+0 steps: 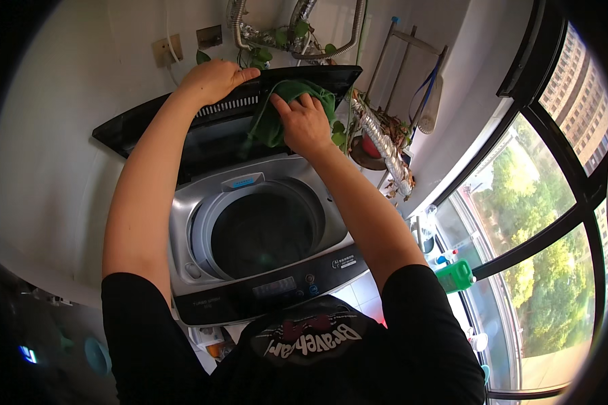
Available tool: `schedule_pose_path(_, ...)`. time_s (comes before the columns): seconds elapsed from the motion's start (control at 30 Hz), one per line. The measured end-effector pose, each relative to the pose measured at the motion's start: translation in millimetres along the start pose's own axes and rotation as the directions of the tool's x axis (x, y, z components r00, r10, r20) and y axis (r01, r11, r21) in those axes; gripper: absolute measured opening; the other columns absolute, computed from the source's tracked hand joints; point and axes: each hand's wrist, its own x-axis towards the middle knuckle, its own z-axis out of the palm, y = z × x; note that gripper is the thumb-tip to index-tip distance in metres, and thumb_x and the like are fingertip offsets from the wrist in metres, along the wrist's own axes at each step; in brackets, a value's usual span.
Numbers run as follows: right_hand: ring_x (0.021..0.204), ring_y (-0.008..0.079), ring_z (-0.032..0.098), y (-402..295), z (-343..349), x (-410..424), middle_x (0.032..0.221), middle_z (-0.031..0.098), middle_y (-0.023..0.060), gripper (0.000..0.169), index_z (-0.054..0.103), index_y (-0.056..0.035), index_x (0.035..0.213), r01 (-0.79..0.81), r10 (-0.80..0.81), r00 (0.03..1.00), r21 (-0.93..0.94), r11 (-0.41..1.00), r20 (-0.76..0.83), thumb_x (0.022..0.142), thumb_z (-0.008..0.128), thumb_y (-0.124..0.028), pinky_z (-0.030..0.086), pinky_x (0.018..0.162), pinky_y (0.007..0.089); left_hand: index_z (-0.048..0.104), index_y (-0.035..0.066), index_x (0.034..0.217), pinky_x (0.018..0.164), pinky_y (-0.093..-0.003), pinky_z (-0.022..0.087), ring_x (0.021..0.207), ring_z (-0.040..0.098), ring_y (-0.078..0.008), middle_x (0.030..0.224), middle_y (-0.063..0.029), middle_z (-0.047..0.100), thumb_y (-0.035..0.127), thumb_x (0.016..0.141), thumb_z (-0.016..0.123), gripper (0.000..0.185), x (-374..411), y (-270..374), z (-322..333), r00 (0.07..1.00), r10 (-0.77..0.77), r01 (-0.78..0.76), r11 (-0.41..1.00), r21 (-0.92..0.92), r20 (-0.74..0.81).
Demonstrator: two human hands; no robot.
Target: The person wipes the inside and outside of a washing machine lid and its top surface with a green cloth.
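In front of me stands a top-loading washing machine (182,248) with its dark lid (142,121) raised. My left hand (218,81) grips the lid's upper edge, thumb lying along the rim. Pressed against the inner face of the lid, towards its right side, is a green cloth (268,121). My right hand (306,121) holds that cloth, fingers spread over it. Below both arms the round drum (263,233) lies uncovered, its inside dark. The control panel (273,288) runs along the machine's near edge.
Behind the lid are flexible metal pipes (358,30), vine leaves (261,55) and a wall socket (166,52). A foil-wrapped pipe (380,136) and a metal rack (415,43) stand at the right. A green jug (455,276) sits by the window (527,202).
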Motion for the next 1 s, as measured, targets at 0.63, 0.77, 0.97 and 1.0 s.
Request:
schedule_pose_path(0.63,0.086,0.0312,0.058,77.0,7.2,-28.6,0.076,0.061,0.0103,0.032,0.061,-0.0131,0.105,-0.128,0.125,0.980,-0.010,0.992,-0.157,0.074,0.053,-0.008,0.051,0.067,0.0419,0.056,-0.001,0.067,0.066,-0.0443,0.046,0.070,0.059,-0.0384,0.067,-0.0204,0.059,0.065,0.086,0.038,0.071,-2.2,0.3,3.3,0.999,-0.028,0.029,0.999,0.022,-0.014)
schedule_pose_path(0.77,0.075,0.0424,0.059,106.7,6.6,-59.9,0.081,0.063,0.0210,0.020,0.060,-0.0056,0.096,-0.614,0.598,0.788,0.138,0.777,0.143,0.083,0.052,-0.018,0.047,0.068,0.0500,0.056,0.000,0.068,0.067,-0.0437,0.047,0.071,0.059,-0.0380,0.067,-0.0199,0.059,0.065,0.087,0.037,0.070,-6.4,5.4,-2.7,0.998,-0.054,0.053,0.998,0.020,0.021)
schedule_pose_path(0.97,0.096,0.0377,0.060,113.1,18.9,-97.7,0.100,0.061,0.0257,0.032,0.057,-0.0021,0.113,-0.602,0.749,0.662,0.615,0.508,0.030,0.083,0.056,-0.008,0.047,0.081,0.0392,0.058,0.000,0.072,0.066,-0.0437,0.046,0.072,0.060,-0.0369,0.069,-0.0194,0.059,0.064,0.087,0.037,0.069,5.8,3.8,1.3,0.997,-0.064,0.064,0.998,0.012,0.049)
schedule_pose_path(1.0,0.097,0.0375,0.060,107.2,21.2,-94.2,0.103,0.061,0.0260,0.034,0.056,-0.0018,0.116,-0.533,0.762,0.647,0.735,0.420,0.034,0.082,0.055,-0.005,0.047,0.082,0.0380,0.058,0.000,0.072,0.066,-0.0436,0.046,0.072,0.060,-0.0369,0.069,-0.0195,0.059,0.064,0.087,0.038,0.069,7.4,0.7,3.9,0.998,-0.058,0.057,0.998,0.004,0.039)
